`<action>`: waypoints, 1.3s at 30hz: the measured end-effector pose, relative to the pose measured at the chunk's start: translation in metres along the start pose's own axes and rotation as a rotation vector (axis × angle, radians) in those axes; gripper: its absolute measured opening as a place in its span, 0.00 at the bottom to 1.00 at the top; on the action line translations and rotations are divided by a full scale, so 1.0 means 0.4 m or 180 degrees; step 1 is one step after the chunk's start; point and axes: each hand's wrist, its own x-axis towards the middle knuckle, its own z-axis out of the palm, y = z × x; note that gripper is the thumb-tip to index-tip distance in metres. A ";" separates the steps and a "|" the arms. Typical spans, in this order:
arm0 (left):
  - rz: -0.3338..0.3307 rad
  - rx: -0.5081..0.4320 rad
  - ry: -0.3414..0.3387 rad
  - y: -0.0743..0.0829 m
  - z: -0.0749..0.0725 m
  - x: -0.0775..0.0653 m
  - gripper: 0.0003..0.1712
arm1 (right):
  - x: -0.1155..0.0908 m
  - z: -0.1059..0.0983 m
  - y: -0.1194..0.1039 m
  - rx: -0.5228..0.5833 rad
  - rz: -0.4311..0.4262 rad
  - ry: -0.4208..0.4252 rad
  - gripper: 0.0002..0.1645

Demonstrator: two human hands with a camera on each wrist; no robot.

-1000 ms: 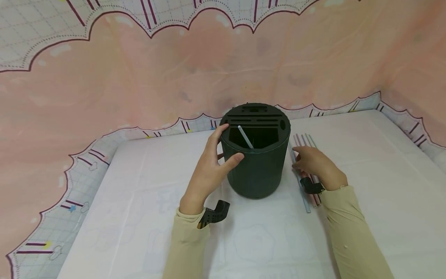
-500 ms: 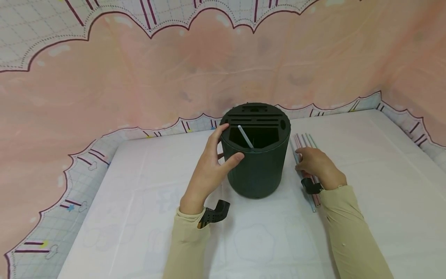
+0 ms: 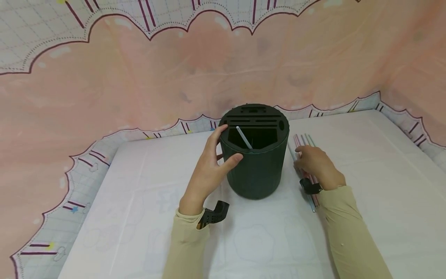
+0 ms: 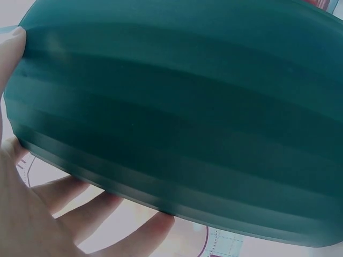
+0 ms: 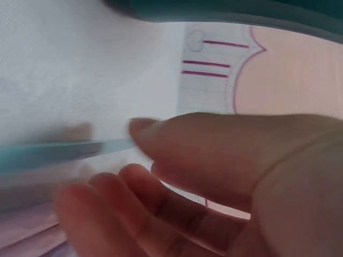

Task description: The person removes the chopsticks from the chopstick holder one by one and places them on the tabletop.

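Note:
A dark green round holder (image 3: 256,174) with a slotted top stands upright on the white surface. One pale blue straw (image 3: 244,137) leans in its large opening. My left hand (image 3: 207,170) grips the holder's left side, thumb on the front and fingers around the edge; in the left wrist view its fingers (image 4: 142,235) touch the wall. Right of the holder, my right hand (image 3: 318,164) is low over several straws, its thumb and fingers curled at a light blue straw (image 5: 69,150). In the right wrist view, the thumb covers part of that straw, and the picture is blurred.
Several pink and pale straws (image 3: 302,139) lie side by side beneath and beyond the right hand. The white cloth-covered surface (image 3: 146,232) extends to both sides. Behind it rises a peach-coloured patterned backdrop (image 3: 191,69).
My right hand has shifted slightly right, and the light blue straw's near end moved right toward the other straws. The left hand and the holder have stayed in place.

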 end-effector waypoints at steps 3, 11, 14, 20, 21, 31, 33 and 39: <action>0.0002 -0.0013 0.0003 -0.001 -0.001 -0.001 0.42 | -0.004 -0.014 -0.003 0.0071 -0.0090 0.0151 0.24; 0.0005 -0.0032 0.0004 0.002 -0.002 0.000 0.42 | -0.021 -0.045 -0.027 0.0464 -0.0634 0.0945 0.22; 0.0003 -0.0034 0.0007 0.004 -0.003 -0.001 0.42 | -0.030 -0.053 -0.047 0.0556 -0.0955 0.1450 0.20; 0.0026 -0.0020 0.0003 0.003 -0.004 0.003 0.43 | -0.056 -0.067 -0.095 0.0905 -0.1513 0.2583 0.15; 0.0029 -0.0023 0.0002 0.003 -0.004 0.003 0.43 | -0.061 -0.068 -0.103 0.0970 -0.1590 0.2727 0.15; 0.0031 -0.0056 -0.0012 0.003 -0.005 0.002 0.42 | -0.139 -0.085 -0.197 0.1714 -0.2330 0.3198 0.12; 0.0029 -0.0049 -0.0005 0.003 -0.005 0.002 0.42 | -0.160 -0.089 -0.219 0.1903 -0.2605 0.3027 0.12; 0.0024 -0.0045 -0.0001 0.003 -0.005 0.003 0.42 | -0.193 -0.091 -0.260 0.1998 -0.3164 0.2498 0.14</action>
